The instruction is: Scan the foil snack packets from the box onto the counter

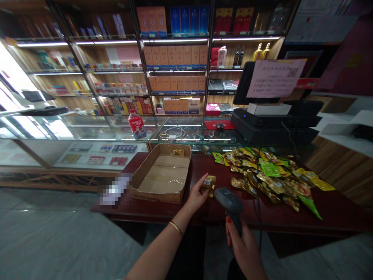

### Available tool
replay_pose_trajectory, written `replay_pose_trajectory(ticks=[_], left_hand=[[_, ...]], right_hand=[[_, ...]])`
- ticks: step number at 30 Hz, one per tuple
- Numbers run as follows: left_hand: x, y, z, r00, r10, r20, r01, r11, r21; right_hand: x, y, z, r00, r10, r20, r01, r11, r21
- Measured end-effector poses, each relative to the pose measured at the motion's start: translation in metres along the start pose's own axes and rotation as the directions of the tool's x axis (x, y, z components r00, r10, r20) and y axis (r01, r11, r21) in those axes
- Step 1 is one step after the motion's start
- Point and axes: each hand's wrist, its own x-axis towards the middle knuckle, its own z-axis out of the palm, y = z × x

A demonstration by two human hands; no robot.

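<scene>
My left hand [197, 197] grips a small gold snack packet [210, 186] just above the dark red table. In my right hand [243, 242] is a black barcode scanner [229, 200], my fingers wrapped round its handle and its head turned toward the packet. Left of my left hand sits a shallow cardboard box [163, 171], with one gold packet [177, 151] inside against its far wall. A spread-out heap of gold, yellow and green snack packets [269, 169] lies to the right of the scanner.
Behind the table runs a glass display counter [116, 130] bearing a red bottle [136, 124], a white cable [175, 134] and a mouse [220, 126] on a red mat. A monitor [244, 83] with a paper sign stands at right. A dark cord [259, 210] hangs over the table's front edge.
</scene>
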Motion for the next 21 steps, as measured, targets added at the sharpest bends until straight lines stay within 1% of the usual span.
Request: replay_pose_trajectory(ticks=[3,6,8,11,12,14,17,19,21], left_hand=[[0.001,-0.006,-0.001,1.0,-0.01,-0.004,0.01,1.0,-0.023],[0.004,-0.013,-0.003,0.999,-0.008,-0.036,0.007,1.0,-0.018],[0.007,-0.017,-0.004,0.997,0.012,-0.078,-0.012,1.0,-0.001],[0.008,-0.023,-0.004,0.989,0.046,-0.141,-0.04,0.998,0.047],[0.008,-0.024,-0.004,0.986,0.041,-0.162,-0.033,0.998,0.054],[0.007,-0.023,-0.003,0.979,-0.01,-0.204,0.016,0.999,0.03],[0.014,-0.009,-0.001,0.957,-0.083,-0.279,0.079,0.997,-0.023],[0.029,0.013,0.004,0.944,-0.06,-0.324,0.056,0.998,-0.02],[0.054,0.043,0.017,0.946,0.008,-0.325,-0.014,1.0,-0.016]], right_hand=[[0.0,0.002,-0.001,1.0,-0.004,-0.011,0.004,0.999,0.037],[0.009,0.003,-0.005,0.999,-0.03,-0.013,0.031,0.994,0.109],[0.022,0.003,-0.01,0.999,-0.045,0.004,0.044,0.984,0.172],[0.05,0.005,-0.017,0.998,-0.065,0.019,0.059,0.971,0.233],[0.06,0.006,-0.019,0.997,-0.072,0.019,0.066,0.967,0.246],[0.079,0.009,-0.02,0.996,-0.084,0.026,0.073,0.956,0.283],[0.098,0.015,-0.019,0.996,-0.085,0.042,0.066,0.939,0.338],[0.104,0.019,-0.017,0.996,-0.075,0.053,0.051,0.93,0.364],[0.108,0.023,-0.015,0.997,-0.06,0.053,0.035,0.924,0.381]])
